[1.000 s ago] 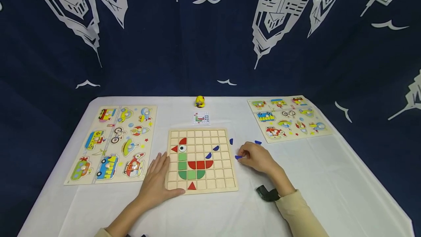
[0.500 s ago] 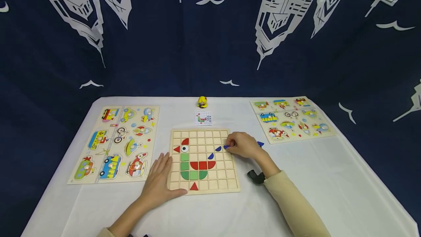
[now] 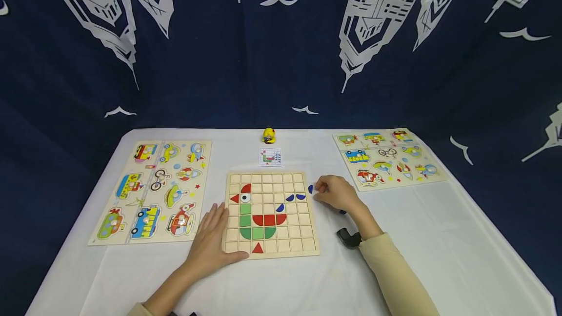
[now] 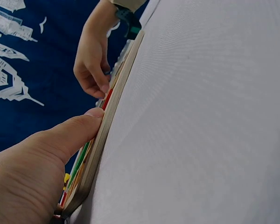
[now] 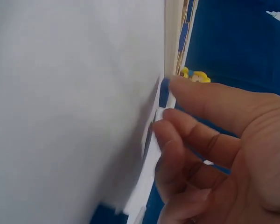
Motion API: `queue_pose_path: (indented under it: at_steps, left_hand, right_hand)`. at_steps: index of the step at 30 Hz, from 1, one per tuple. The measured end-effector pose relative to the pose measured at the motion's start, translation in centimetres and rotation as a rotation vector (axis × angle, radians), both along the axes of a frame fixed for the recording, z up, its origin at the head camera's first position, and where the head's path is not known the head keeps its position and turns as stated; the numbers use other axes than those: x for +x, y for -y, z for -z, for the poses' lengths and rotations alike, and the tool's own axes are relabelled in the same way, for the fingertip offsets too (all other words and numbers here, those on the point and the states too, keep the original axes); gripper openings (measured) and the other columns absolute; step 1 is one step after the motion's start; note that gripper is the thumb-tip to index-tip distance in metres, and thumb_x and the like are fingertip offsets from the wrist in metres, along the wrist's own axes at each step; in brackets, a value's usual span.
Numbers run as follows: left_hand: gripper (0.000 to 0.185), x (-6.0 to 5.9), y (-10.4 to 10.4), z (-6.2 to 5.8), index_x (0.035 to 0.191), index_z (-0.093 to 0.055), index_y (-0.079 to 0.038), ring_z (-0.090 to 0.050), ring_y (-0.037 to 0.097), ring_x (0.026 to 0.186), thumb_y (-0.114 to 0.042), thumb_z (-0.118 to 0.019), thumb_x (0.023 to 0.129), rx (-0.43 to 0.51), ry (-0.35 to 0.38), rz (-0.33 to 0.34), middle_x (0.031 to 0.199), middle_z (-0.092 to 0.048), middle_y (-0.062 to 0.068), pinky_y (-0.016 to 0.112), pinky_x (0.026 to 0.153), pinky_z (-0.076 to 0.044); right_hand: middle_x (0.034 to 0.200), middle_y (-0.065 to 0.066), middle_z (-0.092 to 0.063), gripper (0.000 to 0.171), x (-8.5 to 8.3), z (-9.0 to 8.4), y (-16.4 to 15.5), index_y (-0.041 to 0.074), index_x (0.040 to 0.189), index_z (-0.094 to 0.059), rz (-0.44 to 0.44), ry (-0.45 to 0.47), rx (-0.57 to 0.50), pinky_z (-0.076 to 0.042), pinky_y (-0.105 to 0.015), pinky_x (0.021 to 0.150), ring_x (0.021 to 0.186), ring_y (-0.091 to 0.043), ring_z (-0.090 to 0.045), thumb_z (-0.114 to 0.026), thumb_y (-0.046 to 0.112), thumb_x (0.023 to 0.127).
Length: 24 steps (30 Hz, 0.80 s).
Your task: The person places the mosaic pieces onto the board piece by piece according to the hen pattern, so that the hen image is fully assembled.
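Note:
My left hand [image 3: 210, 235] rests with straight fingers along the left edge of the wooden grid board [image 3: 309, 238], thumb at its front edge. In the left wrist view that thumb [image 4: 79, 128] presses the board's rim. Red, green and blue tiles form a bird-like picture on the board, with a white eye tile [image 3: 245, 198]. Three blue tiles lie at its right side, one being a half-round tile [image 3: 300, 197]. My right hand [image 3: 337, 193] hovers right of the board, thumb and fingers apart, holding nothing. Close to its fingertips lies a loose blue tile [image 3: 311, 189].
Another blue tile [image 3: 343, 212] shows partly below the right hand. Behind the board lie a pattern card [image 3: 270, 157] and a small yellow figurine [image 3: 269, 135]. Vehicle peg puzzles lie at left [image 3: 171, 228] and right [image 3: 377, 165]. A dark blue curtain [image 3: 281, 62] hangs behind.
My right hand picked a blue tile off the table, carried it to the board's upper right, let go of it there, then drew back rightward. The left hand has stayed in place.

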<state>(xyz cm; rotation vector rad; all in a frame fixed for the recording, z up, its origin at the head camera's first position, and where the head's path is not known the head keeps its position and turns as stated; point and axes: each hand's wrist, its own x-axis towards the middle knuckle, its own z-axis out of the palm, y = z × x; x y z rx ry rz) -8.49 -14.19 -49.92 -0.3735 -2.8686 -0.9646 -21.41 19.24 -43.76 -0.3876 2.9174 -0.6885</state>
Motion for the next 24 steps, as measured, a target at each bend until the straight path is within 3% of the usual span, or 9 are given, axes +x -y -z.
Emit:
queue_pose_path:
  at_steps: [6,16,24]
  left_hand:
    - [0.121,0.1,0.0,0.1,0.147,-0.033,0.009,-0.012,0.040,0.150,-0.058,-0.084,0.061,0.014,0.017,0.001,0.160,-0.023,0.023,0.056,0.120,-0.011]
    - [0.121,0.0,-0.1,0.0,0.148,-0.032,0.009,-0.012,0.040,0.150,-0.059,-0.084,0.061,0.005,0.011,0.005,0.160,-0.022,0.023,0.056,0.120,-0.011]
    - [0.121,0.0,0.0,0.0,0.147,-0.033,0.010,-0.013,0.040,0.150,-0.059,-0.084,0.061,0.000,0.013,0.000,0.160,-0.022,0.023,0.056,0.120,-0.011]
  right_hand:
    - [0.080,-0.002,-0.061,0.017,-0.5,0.3,0.9,0.007,0.092,-0.068,-0.007,-0.012,0.023,-0.041,-0.028,0.062,0.073,-0.017,-0.053,-0.077,0.017,0.081]
    - [0.078,-0.003,-0.062,0.005,-1.0,0.7,0.7,0.008,0.086,-0.069,0.016,-0.052,0.033,-0.041,-0.026,0.059,0.070,-0.016,-0.054,-0.072,0.011,0.084]
    - [0.078,-0.001,-0.060,0.010,-1.4,0.9,0.9,0.011,0.089,-0.068,-0.007,-0.048,0.012,-0.040,-0.027,0.060,0.071,-0.015,-0.052,-0.075,0.015,0.083]
